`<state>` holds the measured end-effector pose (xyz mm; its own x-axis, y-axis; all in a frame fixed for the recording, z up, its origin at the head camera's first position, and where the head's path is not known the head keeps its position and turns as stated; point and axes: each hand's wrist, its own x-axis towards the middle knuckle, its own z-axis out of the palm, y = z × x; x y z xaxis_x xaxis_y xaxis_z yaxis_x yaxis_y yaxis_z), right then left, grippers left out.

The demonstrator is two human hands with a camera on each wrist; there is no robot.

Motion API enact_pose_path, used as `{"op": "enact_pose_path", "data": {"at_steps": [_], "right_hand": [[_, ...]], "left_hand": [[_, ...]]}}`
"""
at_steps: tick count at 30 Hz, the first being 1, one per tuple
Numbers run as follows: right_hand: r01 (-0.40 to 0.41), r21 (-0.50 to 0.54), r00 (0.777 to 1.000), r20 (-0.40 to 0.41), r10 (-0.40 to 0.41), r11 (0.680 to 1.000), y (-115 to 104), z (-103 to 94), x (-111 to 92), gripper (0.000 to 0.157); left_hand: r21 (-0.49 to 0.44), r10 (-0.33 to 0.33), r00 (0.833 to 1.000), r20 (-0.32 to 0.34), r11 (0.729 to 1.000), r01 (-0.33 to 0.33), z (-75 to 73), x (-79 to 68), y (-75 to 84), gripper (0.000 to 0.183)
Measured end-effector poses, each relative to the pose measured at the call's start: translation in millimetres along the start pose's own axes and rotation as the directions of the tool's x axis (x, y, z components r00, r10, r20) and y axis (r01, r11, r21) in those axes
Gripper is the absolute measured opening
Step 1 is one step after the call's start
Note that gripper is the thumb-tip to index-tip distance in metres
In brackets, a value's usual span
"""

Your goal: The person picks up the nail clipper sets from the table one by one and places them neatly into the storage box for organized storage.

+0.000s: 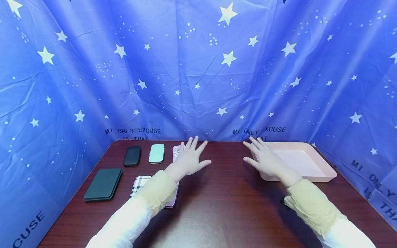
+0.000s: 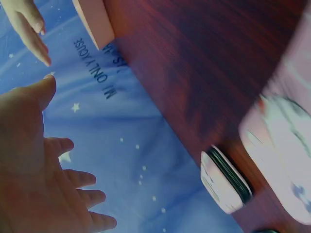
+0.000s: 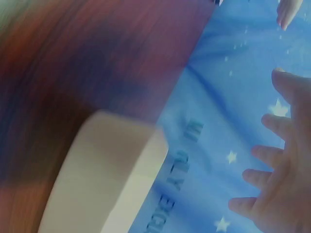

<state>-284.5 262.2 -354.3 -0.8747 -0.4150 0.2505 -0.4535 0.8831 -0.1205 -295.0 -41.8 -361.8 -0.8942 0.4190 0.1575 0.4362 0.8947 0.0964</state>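
Note:
My left hand [image 1: 187, 160] is held in the air with fingers spread and holds nothing. Below and beside it lies a small pink patterned case [image 1: 176, 151], partly covered by the hand. Under the left forearm are a plaid case [image 1: 138, 182] and a lilac case [image 1: 172, 202], both partly hidden; in the left wrist view a pink patterned case [image 2: 282, 160] looms large at the right. My right hand [image 1: 268, 160], also spread and bare of any object, hovers at the left end of a pale pink tray [image 1: 324, 162] and overlaps its rim in the head view.
Farther left on the brown table [image 1: 223, 213] lie a black case [image 1: 132, 156], a mint case [image 1: 156, 153] and a dark green flat case [image 1: 103, 184]. A blue star-patterned curtain [image 1: 198, 69] hangs behind the table and at both sides.

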Motion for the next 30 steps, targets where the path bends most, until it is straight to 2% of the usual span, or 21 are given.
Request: {"op": "enact_pose_path", "data": {"at_steps": [3,7,11,18,21,27,30], "right_hand": [[-0.018,-0.003,1.000,0.008,0.018,1.000,13,-9.0,-4,0.063],[-0.062,-0.042,0.998,0.019,0.062,0.997,41,-20.5,-13,0.063],[-0.113,-0.091,0.993,0.027,0.116,0.989,74,-29.9,-18,0.065],[-0.148,-0.104,0.989,-0.021,0.147,0.983,124,-34.5,-26,0.058],[-0.197,-0.091,0.980,0.000,0.198,0.976,139,-31.7,-29,0.055],[-0.328,-0.064,0.941,0.069,0.332,0.943,169,-26.2,-39,0.055],[-0.392,-0.031,0.918,0.061,0.393,0.920,185,-22.9,-47,0.059]], "left_hand": [[0.025,0.004,1.000,0.028,1.000,-0.005,4.4,9.0,10.1,0.076],[0.087,0.025,0.998,0.059,0.996,-0.030,12.8,22.7,29.6,0.076],[0.084,0.032,0.996,0.082,0.996,-0.039,22.4,35.9,48.8,0.076],[-0.084,0.013,0.990,0.138,0.996,-0.002,36.0,56.1,85.0,0.077],[-0.142,-0.005,0.988,0.152,0.990,0.027,41.3,59.2,99.8,0.076],[-0.223,-0.040,0.983,0.180,0.972,0.080,48.1,62.1,124.5,0.072],[-0.316,-0.040,0.981,0.188,0.943,0.099,52.2,66.1,135.1,0.073]]}}
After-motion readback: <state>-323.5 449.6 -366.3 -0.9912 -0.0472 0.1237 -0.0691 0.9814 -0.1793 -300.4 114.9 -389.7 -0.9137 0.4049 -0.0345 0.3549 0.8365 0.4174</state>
